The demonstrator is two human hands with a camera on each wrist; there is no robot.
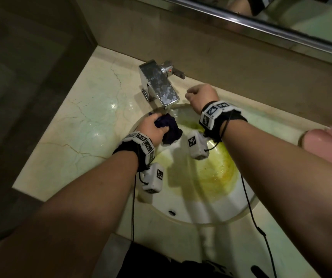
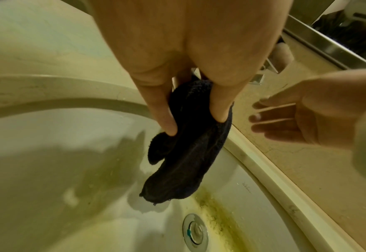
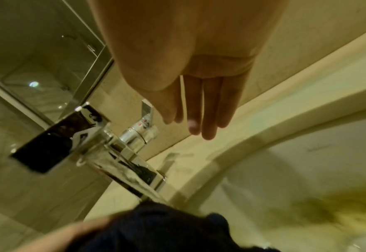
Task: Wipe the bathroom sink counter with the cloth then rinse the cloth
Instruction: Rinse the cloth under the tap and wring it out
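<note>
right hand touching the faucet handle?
Apart. The right wrist view shows the right hand with straight fingers short of the faucet handle, wall visible between them.

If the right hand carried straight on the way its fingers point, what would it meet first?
Most likely the tap lever on the tap; the right hand has straight fingers aimed near it, empty. Depth is unclear, so it could pass beside the lever and meet the wall.
</note>
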